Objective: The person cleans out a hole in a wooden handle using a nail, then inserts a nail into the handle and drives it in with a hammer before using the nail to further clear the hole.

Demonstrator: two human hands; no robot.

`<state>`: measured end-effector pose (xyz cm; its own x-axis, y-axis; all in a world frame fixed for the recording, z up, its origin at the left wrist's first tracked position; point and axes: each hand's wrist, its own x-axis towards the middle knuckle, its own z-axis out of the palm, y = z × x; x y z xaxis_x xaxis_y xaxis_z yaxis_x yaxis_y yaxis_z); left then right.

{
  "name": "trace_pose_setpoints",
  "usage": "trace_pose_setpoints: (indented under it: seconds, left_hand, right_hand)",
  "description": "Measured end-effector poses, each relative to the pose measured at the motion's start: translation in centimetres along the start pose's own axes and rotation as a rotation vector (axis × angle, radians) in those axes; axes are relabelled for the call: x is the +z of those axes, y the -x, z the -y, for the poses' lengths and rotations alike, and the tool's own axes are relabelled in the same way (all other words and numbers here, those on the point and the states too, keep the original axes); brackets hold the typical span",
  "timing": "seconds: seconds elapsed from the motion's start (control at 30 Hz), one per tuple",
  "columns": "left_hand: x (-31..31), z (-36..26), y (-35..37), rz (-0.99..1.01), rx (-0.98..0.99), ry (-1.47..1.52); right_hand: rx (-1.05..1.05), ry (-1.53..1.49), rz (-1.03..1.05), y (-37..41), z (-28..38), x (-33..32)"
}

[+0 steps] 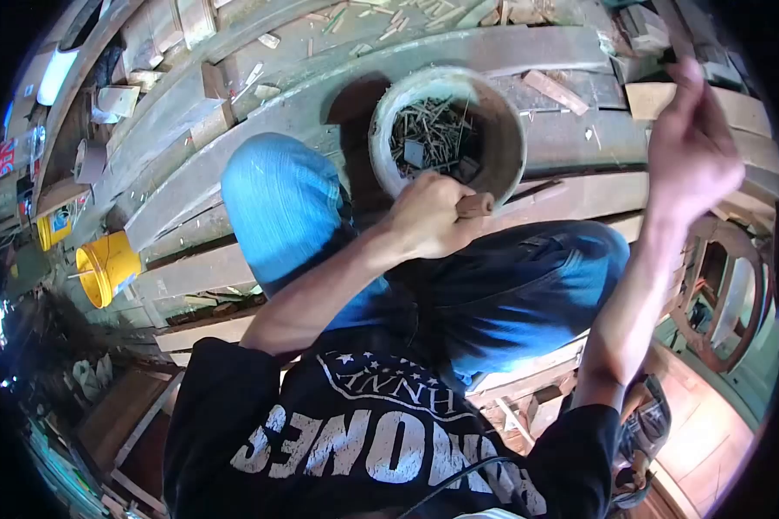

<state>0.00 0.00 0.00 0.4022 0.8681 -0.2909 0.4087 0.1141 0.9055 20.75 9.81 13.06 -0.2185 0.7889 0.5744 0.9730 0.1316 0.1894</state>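
The left hand [424,216], grip wrapped round a stiff, probably head-heavy wooden handle [476,205] at the near rim of the bowl [502,164] of nails; the right hand [692,147] raised, grip pressed together, contents indiscernible.

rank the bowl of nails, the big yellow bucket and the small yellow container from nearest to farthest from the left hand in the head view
1. bowl of nails: just above the left hand, which grips a wooden handle
2. big yellow bucket: well off to the left
3. small yellow container: further left, beyond the bucket
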Motion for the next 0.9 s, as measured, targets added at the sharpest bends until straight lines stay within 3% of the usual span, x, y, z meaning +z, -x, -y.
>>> trace_pose_setpoints:
  seconds: [0.03,0.07,0.1,0.13,0.2,0.27,0.33,0.43,0.57,0.8,0.9]
  left_hand:
    - [-0.2,-0.2,0.0,-0.043,0.112,0.018]
    - [-1.0,-0.2,-0.4,-0.149,0.156,0.135]
    - [-2.1,-0.3,-2.1,-0.166,0.281,0.322]
    - [-2.7,-1.4,-1.3,-0.185,0.185,0.308]
    - [-2.7,-2.7,0.0,-0.218,0.003,0.357]
    - [-2.6,-2.0,-0.1,-0.216,0.032,0.313]
    - [-2.2,-1.6,0.1,-0.231,0.078,0.304]
    - [-2.3,-1.6,-0.3,-0.22,0.126,0.338]
    - [-2.1,-1.6,-0.2,-0.249,0.118,0.248]
    - [-1.7,-0.6,-0.5,-0.256,0.187,0.169]
    - [-1.6,-0.9,-0.5,-0.28,0.054,0.094]
  right_hand:
    - [0.133,-0.244,-0.115,-0.8,0.2,0.0]
    - [0.173,-0.56,0.066,1.0,2.6,0.4]
    - [0.016,-0.731,0.146,1.3,3.6,0.1]
    - [-0.154,-0.92,0.241,2.0,4.5,-0.4]
    - [-0.043,-0.902,0.355,2.3,5.1,-3.1]
    - [0.029,-0.909,0.391,2.3,5.3,-3.5]
    - [-0.133,-0.959,0.511,3.1,5.3,-3.4]
    - [-0.239,-0.948,0.492,4.0,5.7,-3.5]
    - [-0.267,-0.848,0.614,4.1,5.5,-3.7]
    - [-0.34,-0.711,0.594,4.7,5.9,-3.2]
    - [-0.314,-0.601,0.549,5.5,7.0,-2.7]
